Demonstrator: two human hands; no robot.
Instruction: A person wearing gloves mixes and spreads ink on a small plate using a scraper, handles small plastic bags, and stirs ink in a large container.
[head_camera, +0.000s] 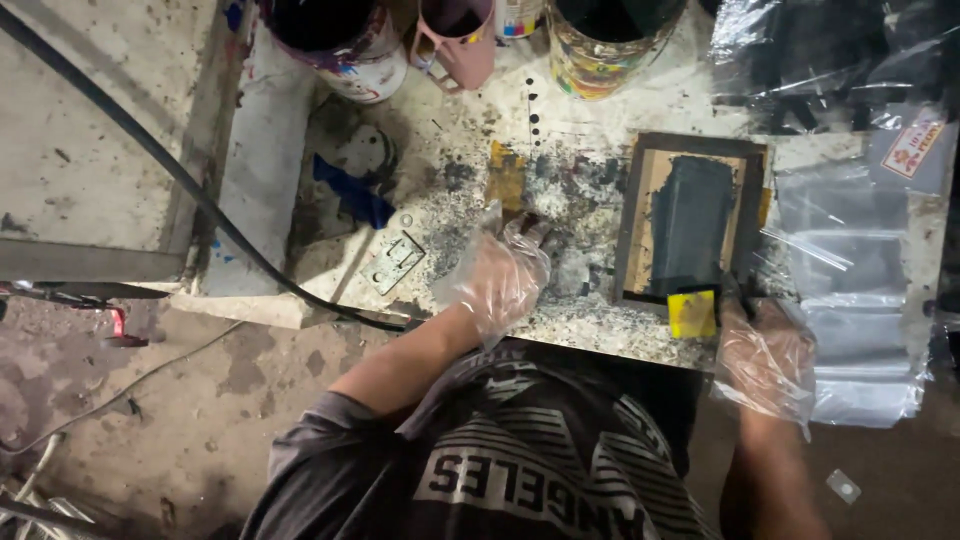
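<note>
Clear plastic bags (860, 270) stacked right; red-white label (912, 150) on top.

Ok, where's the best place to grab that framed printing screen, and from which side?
Judging by its pose, take the framed screen by its near frame bar, beside the yellow tab, coming from the right hand. It lies flat; its inked middle is best avoided.

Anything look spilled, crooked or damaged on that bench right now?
Yes. The bench top is crusted with dried paint splatter, thickest by the left hand. Blue paint has pooled beside it. The framed screen sits slightly askew, near the right hand. Paint cans are smeared down their sides.
</note>
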